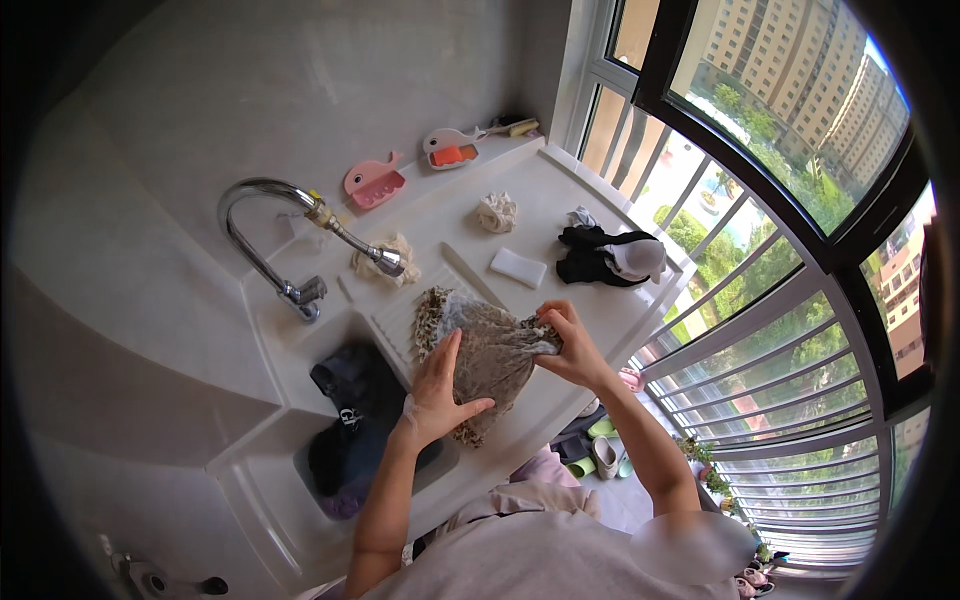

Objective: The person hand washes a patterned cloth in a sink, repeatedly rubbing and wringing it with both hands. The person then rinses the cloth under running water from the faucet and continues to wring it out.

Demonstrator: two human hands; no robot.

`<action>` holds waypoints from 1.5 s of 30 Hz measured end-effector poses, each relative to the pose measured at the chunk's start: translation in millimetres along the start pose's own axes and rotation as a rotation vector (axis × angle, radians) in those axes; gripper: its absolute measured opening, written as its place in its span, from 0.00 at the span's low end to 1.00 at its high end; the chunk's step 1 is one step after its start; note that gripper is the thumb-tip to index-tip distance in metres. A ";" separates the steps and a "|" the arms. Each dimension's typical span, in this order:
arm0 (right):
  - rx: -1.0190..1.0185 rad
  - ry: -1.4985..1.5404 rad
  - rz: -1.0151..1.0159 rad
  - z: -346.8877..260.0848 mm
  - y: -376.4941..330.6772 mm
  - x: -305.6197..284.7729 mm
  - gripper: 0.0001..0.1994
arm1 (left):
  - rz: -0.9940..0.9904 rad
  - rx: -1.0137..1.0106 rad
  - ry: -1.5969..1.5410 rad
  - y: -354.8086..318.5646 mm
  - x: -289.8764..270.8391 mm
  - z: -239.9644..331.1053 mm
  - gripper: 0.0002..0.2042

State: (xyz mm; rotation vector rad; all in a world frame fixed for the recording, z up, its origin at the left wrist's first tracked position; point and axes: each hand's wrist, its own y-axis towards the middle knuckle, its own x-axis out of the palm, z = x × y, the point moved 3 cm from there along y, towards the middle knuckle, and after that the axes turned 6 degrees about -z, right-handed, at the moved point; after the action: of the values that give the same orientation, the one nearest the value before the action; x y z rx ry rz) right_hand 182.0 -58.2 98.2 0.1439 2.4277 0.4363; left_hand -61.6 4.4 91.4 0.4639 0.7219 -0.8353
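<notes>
A wet, brownish leopard-print garment (pixel 490 352) with a ruffled edge is spread over the ribbed washboard area (pixel 394 322) of the white sink counter. My right hand (pixel 570 345) is closed round its bunched end on the right. Across the garment's left side lies my left hand (pixel 440 388), fingers stretched out and thumb apart. A white bar of soap (pixel 518 268) rests just beyond the garment. Dark clothes (pixel 355 400) fill the basin to the left of my left hand.
A chrome faucet (pixel 262 190) arches over the basin, its spout above a cream cloth (pixel 405 250). Farther back sit another cream cloth (pixel 497 212), a black and white garment (pixel 610 256), a pink whale-shaped soap dish (pixel 374 183) and a second whale dish (pixel 440 146). Barred windows (pixel 760 290) line the right.
</notes>
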 end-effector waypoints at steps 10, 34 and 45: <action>-0.109 0.129 -0.143 -177.2 77.5 -2.3 0.21 | 0.212 0.205 -0.763 39.3 5.3 12.1 0.38; 0.162 -0.179 0.241 -58.8 77.7 127.9 0.15 | 0.407 -0.498 -1.594 -3.2 41.0 -57.8 0.24; 0.200 -0.229 0.271 -45.7 82.4 144.0 0.10 | 0.482 -0.613 -1.571 3.3 48.6 -59.1 0.20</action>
State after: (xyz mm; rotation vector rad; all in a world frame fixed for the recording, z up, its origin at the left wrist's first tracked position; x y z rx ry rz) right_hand 40.6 37.1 74.5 0.5830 2.2268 0.2757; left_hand -59.6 19.1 16.2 -0.5810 -0.6036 -0.2811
